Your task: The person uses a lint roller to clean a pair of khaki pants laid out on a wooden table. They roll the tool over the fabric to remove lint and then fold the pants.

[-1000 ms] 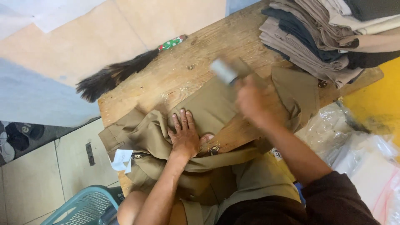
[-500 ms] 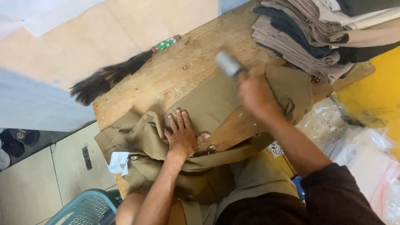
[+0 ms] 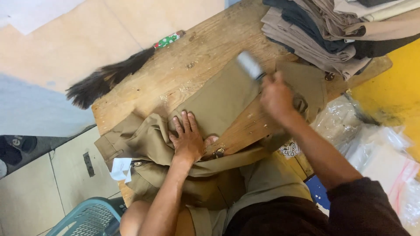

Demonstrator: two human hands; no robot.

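A pair of khaki trousers (image 3: 221,98) lies spread on a worn wooden table (image 3: 197,52). My left hand (image 3: 189,137) presses flat on the bunched fabric near the waistband, fingers spread. My right hand (image 3: 276,97) grips the handle of a lint roller (image 3: 249,65), blurred with motion, its grey head on the upper part of a trouser leg. A white tag (image 3: 120,168) hangs at the garment's zipper end.
A stack of folded trousers (image 3: 337,30) in tan, grey and navy sits at the table's far right. A dark feather broom (image 3: 109,76) lies off the left edge. Clear plastic bags (image 3: 372,144) pile at right, a teal plastic basket (image 3: 85,220) below left.
My right hand has swept the lint roller up along the trouser leg toward the far end. My left hand stays pressed in the same spot.
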